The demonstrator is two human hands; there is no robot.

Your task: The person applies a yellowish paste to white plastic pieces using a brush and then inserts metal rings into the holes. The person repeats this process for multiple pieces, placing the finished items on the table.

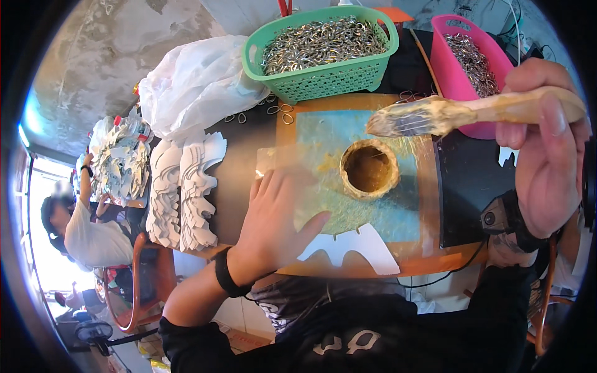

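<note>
Right hand (547, 133): fingers closed around the handle of a brush (429, 118), which is held roughly level above the work surface. The end of the handle is lost against the palm. The bristles are caked with a yellowish coating, which hides most of their outline; their tip points left, beyond the pot and apart from it in this view.

Left hand (270, 205): fingers extended and loosely spread, thumb out to the side, nothing seen in the grip. The fingertips are blurred; whether they touch the blue sheet (323, 127) cannot be told. Near the thumb lies a white cutout (354, 247) with a notched outline, at the near edge of the sheet.

The pot (370, 195) stands on the sheet, its rim thickly crusted, a brown substance inside. Its depth cannot be judged.

Beyond it, a green basket (326, 81) is heaped with metal rings (323, 43). A pink basket (443, 68), partly covered by the right hand and brush, also contains metal rings. A few loose rings (286, 118) lie beside the green basket.

To the left, white cutouts stand in stacks (199, 193), their far end partly covered by a plastic bag (199, 81). Farther left, a co-worker (96, 239) is distorted near the lens rim.
</note>
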